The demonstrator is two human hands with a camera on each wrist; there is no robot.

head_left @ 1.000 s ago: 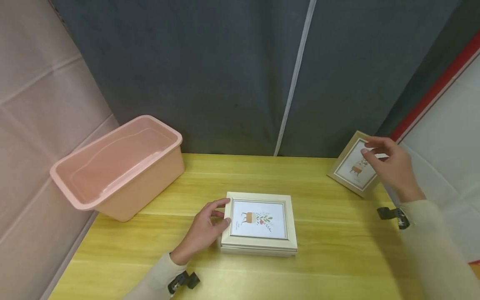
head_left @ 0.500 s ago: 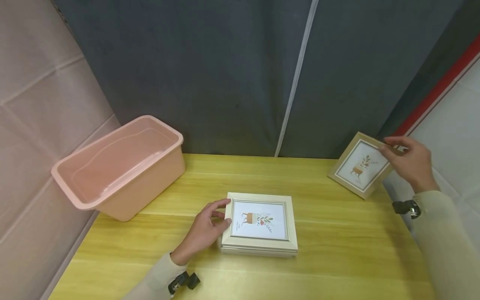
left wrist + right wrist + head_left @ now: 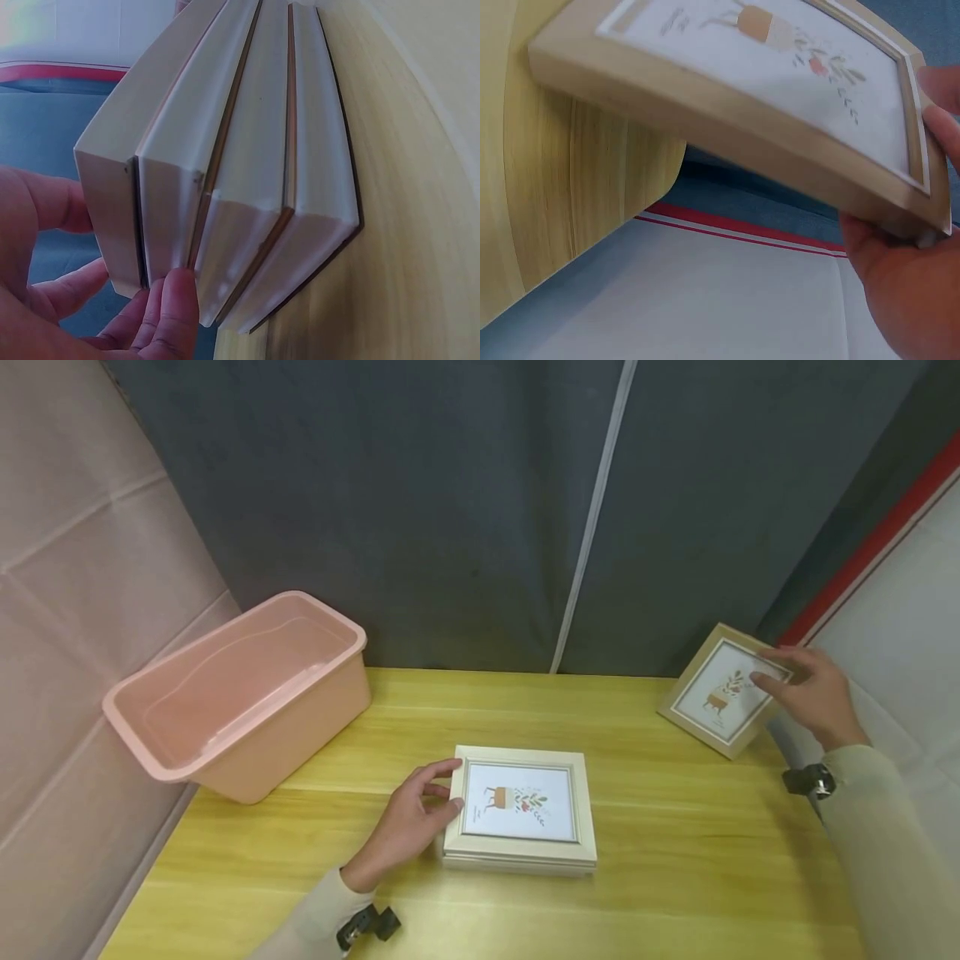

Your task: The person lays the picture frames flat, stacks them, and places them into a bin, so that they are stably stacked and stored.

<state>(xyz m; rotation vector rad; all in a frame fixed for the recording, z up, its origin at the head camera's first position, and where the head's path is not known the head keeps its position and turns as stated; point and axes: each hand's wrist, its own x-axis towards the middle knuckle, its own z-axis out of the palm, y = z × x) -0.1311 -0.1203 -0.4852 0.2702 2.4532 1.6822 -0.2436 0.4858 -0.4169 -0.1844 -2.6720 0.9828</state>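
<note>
Several picture frames lie in a neat stack (image 3: 525, 803) at the table's middle; the top one, cream, shows a potted plant drawing. My left hand (image 3: 408, 817) rests at the stack's left side, and in the left wrist view its fingertips touch the frames' edges (image 3: 247, 165). On the far right, a light wood-coloured picture frame (image 3: 716, 697) with a similar drawing is tilted up, its lower edge near the tabletop. My right hand (image 3: 817, 697) holds that frame by its upper right corner. In the right wrist view the fingers partly hide behind the frame (image 3: 727, 142).
A pink plastic tub (image 3: 281, 735) stands at the back left with nothing visible inside. The wooden table (image 3: 675, 843) ends at a dark grey curtain (image 3: 375, 510) behind. Light panels border both sides, the right one edged with a red strip (image 3: 877, 547).
My right hand moved right from in front of the tilted frame to its upper right corner, then slightly down and left onto it. The left hand and the stack stay put.
</note>
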